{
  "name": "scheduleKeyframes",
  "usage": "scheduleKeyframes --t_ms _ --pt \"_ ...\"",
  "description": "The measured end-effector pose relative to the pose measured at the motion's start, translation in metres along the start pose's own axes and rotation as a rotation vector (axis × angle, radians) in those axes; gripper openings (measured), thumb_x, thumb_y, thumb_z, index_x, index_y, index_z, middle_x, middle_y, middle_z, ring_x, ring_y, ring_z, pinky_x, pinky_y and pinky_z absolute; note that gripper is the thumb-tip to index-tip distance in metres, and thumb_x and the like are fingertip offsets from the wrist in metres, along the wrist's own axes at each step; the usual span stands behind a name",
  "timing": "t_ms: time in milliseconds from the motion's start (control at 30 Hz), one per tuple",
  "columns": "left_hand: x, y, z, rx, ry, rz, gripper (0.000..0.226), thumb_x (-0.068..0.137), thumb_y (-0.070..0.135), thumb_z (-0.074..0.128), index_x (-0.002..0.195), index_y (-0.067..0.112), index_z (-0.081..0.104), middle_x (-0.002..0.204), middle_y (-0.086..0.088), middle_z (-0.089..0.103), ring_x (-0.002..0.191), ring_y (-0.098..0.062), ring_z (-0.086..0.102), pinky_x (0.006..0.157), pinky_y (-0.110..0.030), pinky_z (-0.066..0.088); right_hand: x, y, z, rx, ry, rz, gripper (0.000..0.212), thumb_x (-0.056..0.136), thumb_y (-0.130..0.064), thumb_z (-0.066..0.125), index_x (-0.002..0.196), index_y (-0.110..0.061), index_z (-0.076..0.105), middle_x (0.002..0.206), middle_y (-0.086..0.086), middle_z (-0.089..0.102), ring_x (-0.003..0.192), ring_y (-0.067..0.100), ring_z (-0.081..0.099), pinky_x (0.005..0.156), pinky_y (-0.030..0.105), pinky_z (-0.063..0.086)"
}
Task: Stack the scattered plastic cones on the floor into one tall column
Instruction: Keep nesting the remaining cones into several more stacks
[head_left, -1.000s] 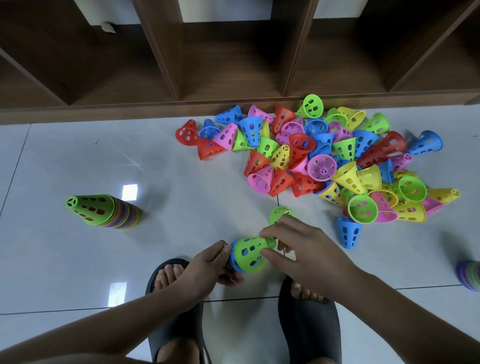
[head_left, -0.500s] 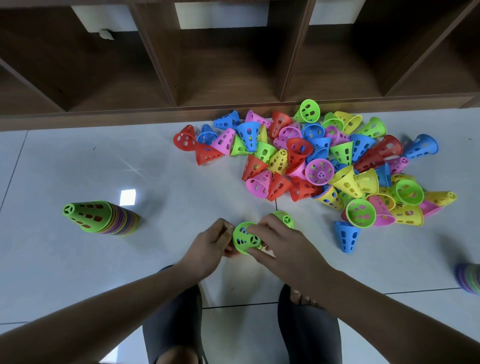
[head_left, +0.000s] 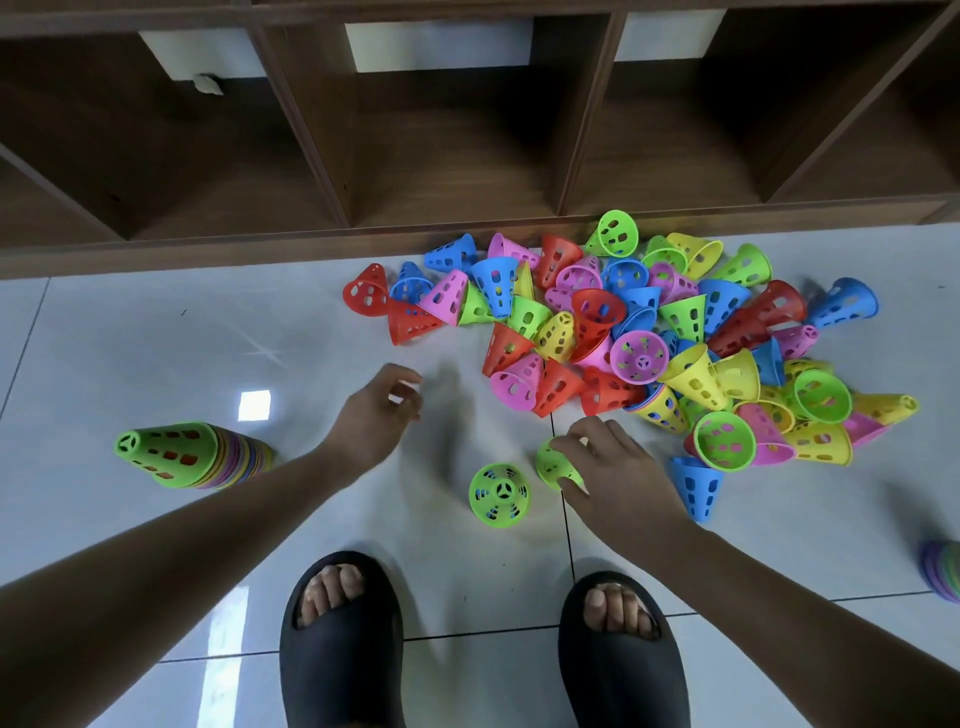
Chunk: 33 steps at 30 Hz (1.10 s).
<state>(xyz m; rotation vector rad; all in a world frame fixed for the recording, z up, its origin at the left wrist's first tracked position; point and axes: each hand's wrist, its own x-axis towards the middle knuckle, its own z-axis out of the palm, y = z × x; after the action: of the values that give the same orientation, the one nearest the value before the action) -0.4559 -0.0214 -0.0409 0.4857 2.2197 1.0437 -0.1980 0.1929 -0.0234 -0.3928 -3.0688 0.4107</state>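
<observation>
A small stack topped by a green cone (head_left: 500, 494) stands upright on the floor between my hands, with blue showing beneath it. My right hand (head_left: 613, 467) grips another green cone (head_left: 554, 463) just right of that stack. My left hand (head_left: 378, 410) hovers above the floor to the left, fingers loosely curled and holding nothing. A heap of scattered cones (head_left: 644, 338) in red, blue, pink, yellow and green lies beyond. A taller stack with a green top cone (head_left: 176, 454) stands at the far left.
A dark wooden shelf unit (head_left: 467, 156) runs along the back, right behind the heap. A single blue cone (head_left: 696, 486) stands right of my right hand. Another stack (head_left: 943, 569) shows at the right edge. My feet in black slippers (head_left: 343, 639) stand near the bottom.
Both hands let go of the green-topped stack, which now stands alone on the floor. My left hand moved up and left; my right hand took hold of the other green cone.
</observation>
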Motion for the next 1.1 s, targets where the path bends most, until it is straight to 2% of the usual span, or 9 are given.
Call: scheduleKeyframes --t_ms 167,267,400,500,567,667,900,1000,1100 --pt "0.037 0.004 -0.017 0.114 0.151 0.101 0.032 0.100 0.019 0.070 0.128 0.033 0.063 0.133 0.003 0.053 0.108 -0.017 0.064 0.100 -0.037 0.056 -0.001 0.015 0.016 -0.022 0.009 0.021 0.050 0.068 -0.011 0.089 0.114 -0.018 0.071 0.104 0.006 0.061 0.084 0.029 0.063 0.067 0.039 0.057" --pt "0.050 0.007 -0.024 0.151 0.107 0.097 0.045 0.100 0.020 0.069 0.141 0.035 0.058 0.145 0.002 0.047 0.124 -0.018 0.055 0.109 -0.036 0.050 -0.001 0.019 0.020 0.022 0.005 0.045 0.045 0.073 -0.009 0.089 0.114 -0.018 0.072 0.100 0.006 0.062 0.080 0.028 0.067 0.056 0.037 0.058" --pt "0.058 0.008 -0.023 0.165 0.019 0.059 0.048 0.105 0.020 0.062 0.150 0.031 0.054 0.149 0.003 0.051 0.130 -0.016 0.052 0.110 -0.033 0.046 0.003 0.023 0.019 0.098 -0.003 0.079 0.035 0.083 -0.016 0.084 0.115 -0.019 0.070 0.099 0.003 0.061 0.074 0.027 0.068 0.054 0.040 0.057" --pt "0.058 0.003 -0.020 0.142 0.005 0.034 0.043 0.106 0.021 0.060 0.148 0.029 0.056 0.148 0.006 0.055 0.130 -0.014 0.055 0.107 -0.031 0.046 0.006 0.028 0.014 0.154 -0.015 0.134 0.029 0.086 -0.022 0.080 0.113 -0.023 0.068 0.101 -0.002 0.058 0.070 0.024 0.068 0.055 0.038 0.055" --pt "0.056 -0.001 -0.019 0.090 0.039 0.005 0.038 0.105 0.022 0.061 0.143 0.031 0.059 0.145 0.011 0.058 0.127 -0.014 0.059 0.110 -0.036 0.050 0.007 0.030 0.005 0.231 -0.029 0.176 0.026 0.088 -0.025 0.078 0.112 -0.025 0.068 0.101 -0.008 0.056 0.069 0.017 0.066 0.060 0.041 0.057" --pt "0.043 -0.005 -0.019 0.014 0.128 -0.002 0.028 0.102 0.025 0.066 0.129 0.032 0.067 0.133 0.016 0.066 0.116 -0.011 0.066 0.105 -0.038 0.055 0.006 0.027 -0.018 0.352 0.034 0.205 0.025 0.085 -0.019 0.083 0.106 -0.023 0.071 0.094 -0.011 0.058 0.066 0.005 0.062 0.067 0.038 0.057" --pt "-0.011 0.014 -0.021 -0.216 0.181 -0.021 0.014 0.099 0.013 0.072 0.100 0.025 0.078 0.096 0.013 0.077 0.080 -0.003 0.065 0.078 -0.026 0.050 0.002 0.002 -0.076 0.497 0.168 0.270 0.027 0.081 -0.016 0.090 0.102 -0.024 0.074 0.088 -0.007 0.064 0.075 0.014 0.066 0.068 0.026 0.054" --pt "-0.034 0.030 -0.023 -0.324 0.130 -0.018 0.010 0.099 0.008 0.071 0.097 0.016 0.077 0.098 0.000 0.078 0.079 -0.008 0.062 0.076 -0.032 0.048 0.002 -0.015 -0.101 0.603 0.160 0.254 0.027 0.081 -0.016 0.090 0.100 -0.027 0.075 0.087 -0.007 0.066 0.076 0.016 0.066 0.069 0.022 0.053" --pt "-0.052 0.041 -0.025 -0.416 0.103 0.013 0.008 0.101 0.005 0.068 0.103 0.010 0.073 0.094 0.000 0.076 0.079 -0.010 0.063 0.077 -0.034 0.048 0.001 -0.031 -0.118 0.674 0.124 0.161 0.026 0.081 -0.016 0.089 0.100 -0.027 0.074 0.087 -0.008 0.066 0.074 0.017 0.067 0.069 0.025 0.054"
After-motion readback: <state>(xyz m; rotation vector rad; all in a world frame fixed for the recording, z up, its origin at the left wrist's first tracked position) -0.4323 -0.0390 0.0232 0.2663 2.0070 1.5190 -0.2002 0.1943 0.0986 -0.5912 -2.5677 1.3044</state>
